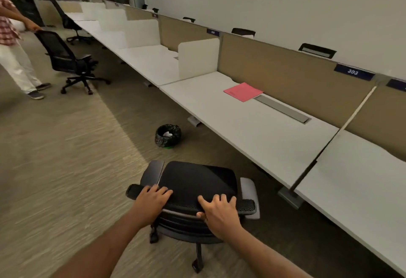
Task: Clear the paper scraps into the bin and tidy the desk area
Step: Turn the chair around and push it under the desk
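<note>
A black office chair (197, 181) stands in front of me, facing the white desk (252, 128). My left hand (151, 198) and my right hand (217, 209) both grip the top edge of its backrest. A small bin (168, 135) lined with a black bag sits on the carpet by the desk's front edge, with white paper scraps inside. A pink folder (242, 91) lies flat on the desk near the beige partition.
A grey cable tray lid (283, 109) is set into the desk beside the folder. At the left a person (13, 42) in a checked shirt holds another black chair (68, 60). White dividers (198, 58) separate the desks. A grey desk foot (290, 197) stands right of my chair.
</note>
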Demonstrator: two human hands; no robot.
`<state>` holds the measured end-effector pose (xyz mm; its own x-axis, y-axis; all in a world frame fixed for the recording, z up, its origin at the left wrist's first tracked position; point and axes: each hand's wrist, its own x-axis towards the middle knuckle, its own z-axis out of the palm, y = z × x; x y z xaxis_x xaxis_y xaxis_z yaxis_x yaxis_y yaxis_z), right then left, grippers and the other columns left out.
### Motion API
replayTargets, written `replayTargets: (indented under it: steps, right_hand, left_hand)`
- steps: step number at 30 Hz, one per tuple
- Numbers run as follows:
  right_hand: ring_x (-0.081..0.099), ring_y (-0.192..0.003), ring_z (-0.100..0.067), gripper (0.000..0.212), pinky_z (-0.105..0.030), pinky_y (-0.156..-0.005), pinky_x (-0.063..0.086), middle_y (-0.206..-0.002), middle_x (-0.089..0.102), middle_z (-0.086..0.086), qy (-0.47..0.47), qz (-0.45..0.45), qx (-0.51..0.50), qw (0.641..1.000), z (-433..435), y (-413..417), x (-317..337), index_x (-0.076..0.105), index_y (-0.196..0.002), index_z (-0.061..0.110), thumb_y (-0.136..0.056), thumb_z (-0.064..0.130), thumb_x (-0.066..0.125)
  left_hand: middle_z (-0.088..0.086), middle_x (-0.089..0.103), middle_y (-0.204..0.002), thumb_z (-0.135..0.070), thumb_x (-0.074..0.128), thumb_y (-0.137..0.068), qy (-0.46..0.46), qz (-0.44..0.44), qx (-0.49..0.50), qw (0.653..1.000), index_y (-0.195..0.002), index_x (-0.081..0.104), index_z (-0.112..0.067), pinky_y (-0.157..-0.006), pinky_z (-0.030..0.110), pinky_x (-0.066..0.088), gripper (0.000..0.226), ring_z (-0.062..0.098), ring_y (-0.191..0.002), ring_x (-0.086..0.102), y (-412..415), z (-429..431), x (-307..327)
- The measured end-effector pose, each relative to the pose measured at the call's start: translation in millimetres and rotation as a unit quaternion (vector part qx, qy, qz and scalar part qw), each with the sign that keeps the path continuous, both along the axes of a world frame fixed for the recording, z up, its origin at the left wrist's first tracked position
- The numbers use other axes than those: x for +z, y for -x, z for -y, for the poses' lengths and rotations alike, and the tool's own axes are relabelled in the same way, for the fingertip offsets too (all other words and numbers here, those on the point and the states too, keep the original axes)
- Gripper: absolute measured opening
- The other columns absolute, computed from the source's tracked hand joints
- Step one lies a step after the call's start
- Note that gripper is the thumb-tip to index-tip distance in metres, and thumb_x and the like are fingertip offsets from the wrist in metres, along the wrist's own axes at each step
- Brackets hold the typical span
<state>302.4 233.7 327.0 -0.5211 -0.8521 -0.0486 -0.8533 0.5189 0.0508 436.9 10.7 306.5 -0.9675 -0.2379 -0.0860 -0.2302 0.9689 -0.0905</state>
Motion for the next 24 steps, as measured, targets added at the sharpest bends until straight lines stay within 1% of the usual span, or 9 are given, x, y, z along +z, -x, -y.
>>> replayTargets:
  steps: [4, 8, 10, 12, 15, 19, 21, 24]
  right_hand:
    - [0.055, -0.085, -0.04, 0.052, -0.056, -0.072, 0.041, -0.096, 0.062, -0.018, 0.037, -0.008, -0.014, 0.999, 44, -7, 1, 0.034, -0.131, 0.031, -0.089, 0.061, 0.026]
    - [0.058, -0.07, -0.034, 0.049, -0.048, -0.06, 0.044, -0.084, 0.064, -0.014, 0.054, -0.021, -0.027, 0.998, 89, 0, -3, 0.041, -0.126, 0.03, -0.09, 0.06, 0.026]
    - [0.059, -0.065, -0.031, 0.048, -0.046, -0.056, 0.045, -0.079, 0.064, -0.011, 0.056, -0.031, -0.038, 0.997, 113, 6, -8, 0.044, -0.123, 0.03, -0.089, 0.06, 0.028]
    - [0.06, -0.063, -0.03, 0.048, -0.046, -0.054, 0.045, -0.076, 0.064, -0.01, 0.053, -0.032, -0.059, 0.996, 137, 13, -12, 0.045, -0.121, 0.031, -0.087, 0.061, 0.03]
    - [0.06, -0.063, -0.031, 0.047, -0.046, -0.055, 0.046, -0.077, 0.064, -0.011, 0.05, -0.024, -0.087, 0.995, 170, 23, -18, 0.045, -0.121, 0.03, -0.087, 0.06, 0.033]
    - [0.06, -0.07, -0.037, 0.047, -0.052, -0.064, 0.046, -0.084, 0.065, -0.017, 0.063, 0.001, -0.13, 0.99, 217, 35, -14, 0.042, -0.122, 0.028, -0.087, 0.059, 0.034]
    - [0.06, -0.07, -0.037, 0.047, -0.052, -0.065, 0.047, -0.084, 0.065, -0.017, 0.062, -0.007, -0.149, 0.987, 236, 47, -8, 0.041, -0.122, 0.027, -0.088, 0.058, 0.034]
    - [0.06, -0.075, -0.038, 0.048, -0.052, -0.067, 0.047, -0.09, 0.064, -0.019, 0.064, 0.005, -0.17, 0.983, 258, 66, -3, 0.039, -0.126, 0.027, -0.089, 0.058, 0.035]
  left_hand:
    - [-0.003, 0.053, -0.134, -0.019, 0.043, -0.09, -0.006, 0.006, -0.032, 0.999, -0.135, 0.037, -0.03, -0.101, 0.043, 0.036, 0.047, 0.023, -0.122, 0.048, 16, 60, 2]
    - [-0.005, 0.057, -0.129, -0.022, 0.048, -0.089, 0.009, 0.014, -0.063, 0.998, -0.133, 0.037, -0.033, -0.096, 0.039, 0.039, 0.046, 0.021, -0.112, 0.053, 40, 113, 6]
    - [-0.006, 0.057, -0.127, -0.023, 0.048, -0.09, 0.021, 0.011, -0.084, 0.996, -0.132, 0.037, -0.033, -0.093, 0.038, 0.041, 0.045, 0.021, -0.108, 0.054, 53, 139, 4]
    - [-0.004, 0.057, -0.128, -0.022, 0.048, -0.09, 0.036, 0.011, -0.103, 0.994, -0.133, 0.037, -0.032, -0.093, 0.038, 0.041, 0.045, 0.022, -0.108, 0.054, 69, 166, 3]
    - [-0.002, 0.057, -0.128, -0.021, 0.048, -0.09, 0.042, 0.024, -0.134, 0.99, -0.134, 0.038, -0.029, -0.095, 0.039, 0.04, 0.046, 0.024, -0.111, 0.053, 93, 203, 1]
    - [0.001, 0.053, -0.133, -0.022, 0.045, -0.09, 0.046, 0.044, -0.167, 0.984, -0.136, 0.036, -0.027, -0.097, 0.041, 0.037, 0.047, 0.026, -0.114, 0.051, 129, 252, -1]
    - [0.001, 0.053, -0.133, -0.022, 0.043, -0.091, 0.049, 0.036, -0.18, 0.982, -0.136, 0.037, -0.026, -0.098, 0.042, 0.037, 0.045, 0.027, -0.116, 0.05, 151, 271, 3]
    - [0.001, 0.054, -0.132, -0.022, 0.044, -0.092, 0.044, 0.046, -0.205, 0.977, -0.137, 0.037, -0.026, -0.098, 0.042, 0.038, 0.045, 0.026, -0.115, 0.051, 180, 294, 6]
